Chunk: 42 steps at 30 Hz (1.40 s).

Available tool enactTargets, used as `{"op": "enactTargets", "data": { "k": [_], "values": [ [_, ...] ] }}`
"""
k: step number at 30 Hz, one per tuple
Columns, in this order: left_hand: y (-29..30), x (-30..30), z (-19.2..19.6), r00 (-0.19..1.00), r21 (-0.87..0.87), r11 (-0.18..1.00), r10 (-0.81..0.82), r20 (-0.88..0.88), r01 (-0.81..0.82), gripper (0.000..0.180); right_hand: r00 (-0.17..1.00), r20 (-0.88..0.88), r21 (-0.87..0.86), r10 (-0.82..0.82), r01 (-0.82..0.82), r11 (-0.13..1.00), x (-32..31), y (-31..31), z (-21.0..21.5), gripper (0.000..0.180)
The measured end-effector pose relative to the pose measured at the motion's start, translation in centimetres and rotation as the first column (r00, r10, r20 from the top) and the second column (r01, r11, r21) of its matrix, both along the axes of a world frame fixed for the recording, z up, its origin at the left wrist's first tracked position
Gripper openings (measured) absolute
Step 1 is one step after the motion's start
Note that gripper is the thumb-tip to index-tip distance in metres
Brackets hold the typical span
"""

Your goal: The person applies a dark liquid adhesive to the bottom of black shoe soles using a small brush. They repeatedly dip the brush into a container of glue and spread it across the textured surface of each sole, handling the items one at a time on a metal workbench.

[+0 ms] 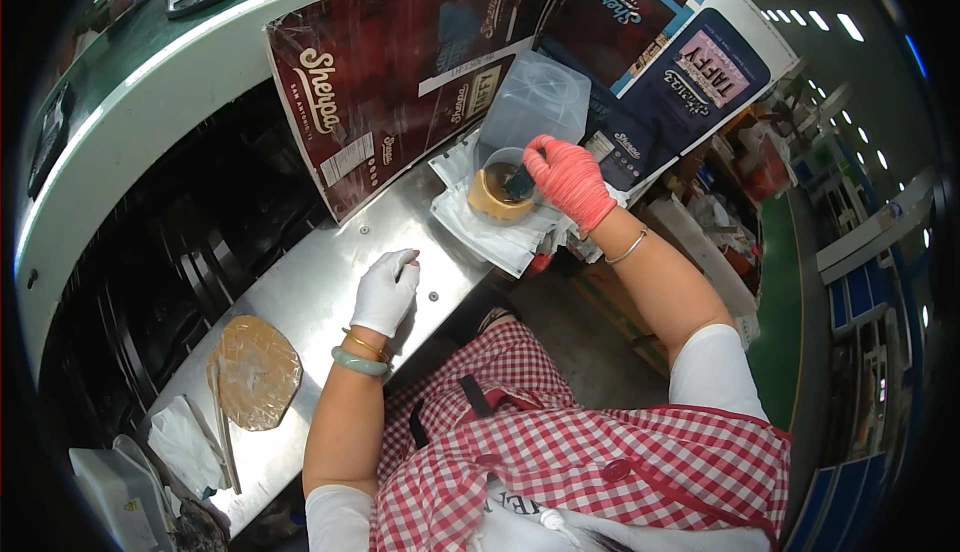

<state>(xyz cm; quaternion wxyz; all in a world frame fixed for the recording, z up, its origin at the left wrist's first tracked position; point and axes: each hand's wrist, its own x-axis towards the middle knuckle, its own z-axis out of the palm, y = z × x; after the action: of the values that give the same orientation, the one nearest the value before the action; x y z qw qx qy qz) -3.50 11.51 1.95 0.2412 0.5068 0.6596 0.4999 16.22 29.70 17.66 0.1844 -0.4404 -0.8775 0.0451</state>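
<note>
My right hand (570, 180), in a coral-pink glove, is closed with its fingers at the rim of a clear cup (487, 214) banded with yellow tape. A dark, brush-like tool (519, 186) dips into the cup from under these fingers; its handle is hidden by the glove. Brownish liquid shows inside the cup. White folded cloths (462, 227) lie beneath it, and a translucent plastic tub (530, 102) stands right behind. Over the metal bench, my left hand (387, 294) wears a white glove. Its fingers are curled together, and whatever they may hold is hidden.
Dark red printed cardboard (370, 72) and a blue printed panel (690, 72) wall in the bench's far side. At the near left of the metal bench (330, 352) lie a round brown taped pad (258, 372), a thin stick (222, 422) and a white cloth (185, 442).
</note>
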Motion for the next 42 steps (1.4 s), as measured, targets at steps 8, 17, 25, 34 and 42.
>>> {"op": "enactTargets", "data": {
  "k": [8,17,25,34,42],
  "values": [
    [0.2,-0.1,-0.2,1.0,0.004,1.0,0.014,0.02,-0.014,0.026,0.996,-0.034,0.02,0.084,-0.083,0.996,0.2,-0.1,-0.7,0.026],
    [0.4,0.0,-0.8,0.999,0.002,1.0,0.011,0.047,-0.011,0.025,0.977,-0.015,0.041,0.215,-0.214,0.976,1.9,0.3,-1.0,0.021],
    [0.4,0.0,-0.7,0.993,-0.024,1.0,0.017,0.113,-0.014,0.025,0.976,0.106,0.072,0.189,-0.198,0.978,1.5,0.5,-0.8,0.023],
    [-0.1,0.4,0.4,0.994,-0.022,1.0,0.013,0.107,-0.011,0.025,0.978,-0.031,0.135,0.205,-0.199,0.971,1.2,-0.3,-0.7,0.021],
    [0.5,0.0,-1.3,0.995,-0.019,1.0,0.012,0.101,-0.01,0.025,0.961,0.013,0.165,0.275,-0.273,0.948,0.6,-0.3,-0.4,0.02]
  ]
}}
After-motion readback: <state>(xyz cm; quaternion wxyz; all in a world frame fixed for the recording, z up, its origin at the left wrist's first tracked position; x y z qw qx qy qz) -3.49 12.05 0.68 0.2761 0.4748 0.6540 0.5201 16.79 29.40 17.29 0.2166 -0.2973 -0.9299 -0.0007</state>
